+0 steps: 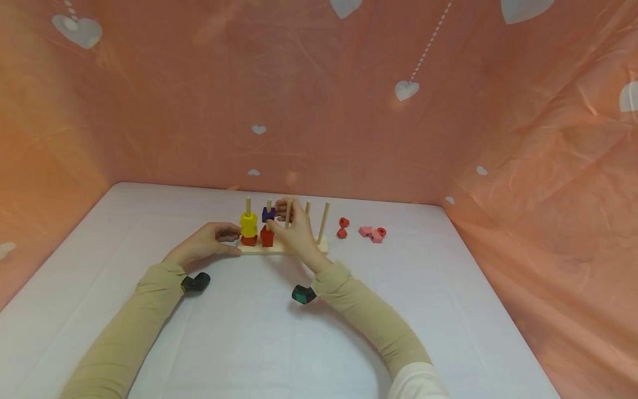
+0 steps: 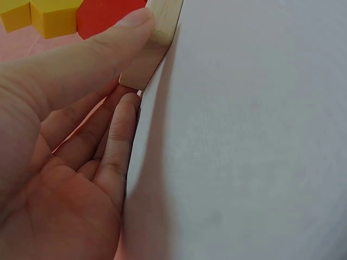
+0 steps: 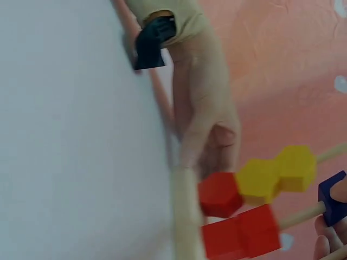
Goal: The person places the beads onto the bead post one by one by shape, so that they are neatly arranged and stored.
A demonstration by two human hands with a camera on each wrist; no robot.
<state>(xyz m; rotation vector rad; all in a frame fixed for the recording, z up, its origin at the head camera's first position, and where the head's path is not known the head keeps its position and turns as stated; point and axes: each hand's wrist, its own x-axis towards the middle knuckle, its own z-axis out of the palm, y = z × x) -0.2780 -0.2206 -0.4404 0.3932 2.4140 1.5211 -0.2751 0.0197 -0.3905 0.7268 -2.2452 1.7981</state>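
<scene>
A wooden peg stand [image 1: 259, 251] is on the table, its upright pegs in a row. My left hand [image 1: 211, 239] holds the stand's left end, the thumb [image 2: 103, 59] along its front side and the other fingers around behind the end. The leftmost peg carries yellow blocks [image 1: 248, 224] above a red block [image 1: 248, 241]. My right hand [image 1: 299, 230] pinches a purple block [image 1: 268, 214] that is on the second peg, above two red blocks [image 3: 257, 230]. The right hand's fingers are only partly visible in the right wrist view.
Bare pegs [image 1: 323, 221] rise from the stand's right part. To the right lie loose red beads [image 1: 344, 222] and pink blocks [image 1: 365, 231]. Dark wrist cameras [image 1: 196, 282] stick out from the sleeves. A pink cloth with hearts [image 1: 319, 138] hangs behind the white table [image 1: 249, 343].
</scene>
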